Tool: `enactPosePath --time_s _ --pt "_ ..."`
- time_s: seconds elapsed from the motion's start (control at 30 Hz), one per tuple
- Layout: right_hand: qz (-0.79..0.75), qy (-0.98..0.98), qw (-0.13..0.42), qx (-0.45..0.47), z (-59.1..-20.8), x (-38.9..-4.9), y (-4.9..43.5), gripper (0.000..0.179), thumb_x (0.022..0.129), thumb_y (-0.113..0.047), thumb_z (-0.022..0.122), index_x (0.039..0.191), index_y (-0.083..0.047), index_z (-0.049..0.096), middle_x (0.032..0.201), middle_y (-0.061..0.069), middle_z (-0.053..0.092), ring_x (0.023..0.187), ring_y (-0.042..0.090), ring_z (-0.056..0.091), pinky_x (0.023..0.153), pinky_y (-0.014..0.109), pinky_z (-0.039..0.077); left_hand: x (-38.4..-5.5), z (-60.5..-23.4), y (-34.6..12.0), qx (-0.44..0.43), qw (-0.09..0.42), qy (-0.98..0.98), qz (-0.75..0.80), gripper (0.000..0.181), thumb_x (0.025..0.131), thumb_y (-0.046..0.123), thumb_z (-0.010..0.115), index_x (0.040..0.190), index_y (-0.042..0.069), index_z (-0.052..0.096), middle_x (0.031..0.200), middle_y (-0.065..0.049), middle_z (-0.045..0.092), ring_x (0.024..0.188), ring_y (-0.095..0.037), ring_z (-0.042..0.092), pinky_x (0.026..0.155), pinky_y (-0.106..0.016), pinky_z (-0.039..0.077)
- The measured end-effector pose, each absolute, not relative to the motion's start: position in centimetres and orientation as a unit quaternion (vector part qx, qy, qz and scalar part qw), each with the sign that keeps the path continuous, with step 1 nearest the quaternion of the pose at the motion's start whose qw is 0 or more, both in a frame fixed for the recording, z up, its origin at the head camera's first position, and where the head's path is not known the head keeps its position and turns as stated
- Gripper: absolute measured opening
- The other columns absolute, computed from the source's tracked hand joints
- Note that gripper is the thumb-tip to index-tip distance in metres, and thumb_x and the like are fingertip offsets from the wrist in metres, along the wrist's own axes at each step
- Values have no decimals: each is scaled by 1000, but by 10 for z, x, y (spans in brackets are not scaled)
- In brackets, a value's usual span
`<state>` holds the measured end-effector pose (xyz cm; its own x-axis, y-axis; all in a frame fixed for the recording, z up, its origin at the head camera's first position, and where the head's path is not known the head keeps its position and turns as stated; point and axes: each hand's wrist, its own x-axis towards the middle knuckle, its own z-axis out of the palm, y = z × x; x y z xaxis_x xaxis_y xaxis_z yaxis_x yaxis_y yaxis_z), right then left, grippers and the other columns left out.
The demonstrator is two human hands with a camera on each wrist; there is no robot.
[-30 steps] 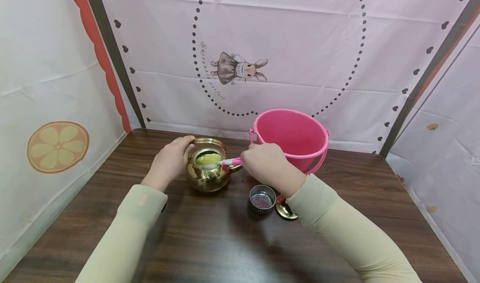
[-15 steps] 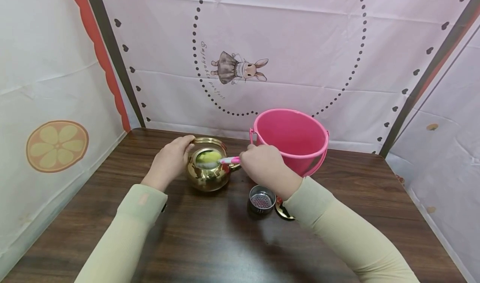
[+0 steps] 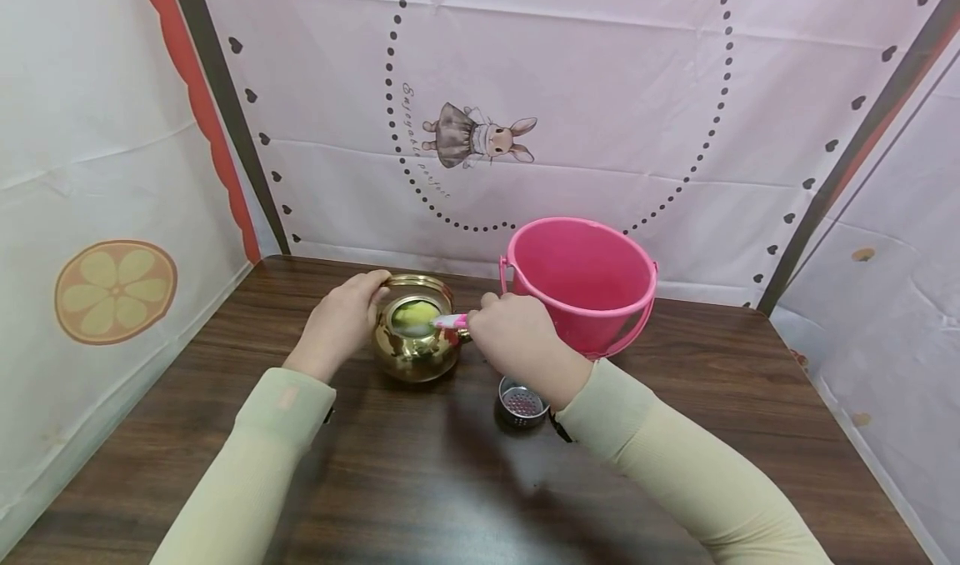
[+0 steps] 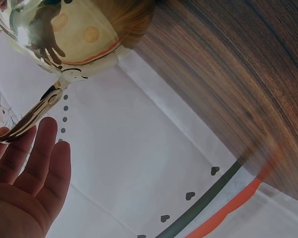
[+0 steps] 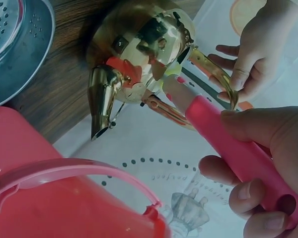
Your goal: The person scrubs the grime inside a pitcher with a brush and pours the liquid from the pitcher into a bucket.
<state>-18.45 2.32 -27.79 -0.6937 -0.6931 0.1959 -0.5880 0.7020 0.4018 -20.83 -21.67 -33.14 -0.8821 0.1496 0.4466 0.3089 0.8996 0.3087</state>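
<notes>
A shiny gold kettle stands lidless on the table, its spout toward the bucket. My left hand holds the kettle's raised handle between thumb and fingers. My right hand grips the pink handle of a cleaning brush, fingers wrapped round it. The brush's white neck slants through the kettle's opening. Inside, a yellow-green head shows, blurred; its tip is hidden. Under the right wrist sits a metal strainer basket with holes in its bottom.
A pink bucket with its handle hanging down stands behind and right of the kettle, close to the right hand. The dark edge of the gold lid peeks out beside the right sleeve. A printed cloth rises behind the wooden table.
My right hand has shifted left toward the kettle, with the brush going along. The right sleeve now covers most of the lid. The left hand and the kettle have stayed in place.
</notes>
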Motion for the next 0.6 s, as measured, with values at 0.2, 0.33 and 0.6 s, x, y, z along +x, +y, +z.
enactPosePath --time_s 0.2,0.33,0.6 --pt "-160 -902 168 364 -276 -181 22 8 84 -15 68 92 -15 72 76 3 62 60 17 58 47 29 51 -209 -332 -216 -118 210 -952 -190 26 100 16 46 122 5 55 114 -18 62 102 -42 61 81 -56 50" --pt "-160 -899 173 369 -275 -180 22 7 85 -12 66 89 -15 71 75 3 61 59 16 57 47 29 50 -209 -332 -216 -121 214 -951 -188 27 100 17 46 123 5 54 115 -19 62 102 -41 61 81 -55 50" --pt "-164 -886 201 384 -270 -179 25 8 84 -11 64 86 -15 71 73 2 59 57 17 57 44 29 48 -209 -331 -217 -114 201 -954 -191 29 100 18 46 125 5 54 120 -19 61 107 -41 59 85 -56 49"
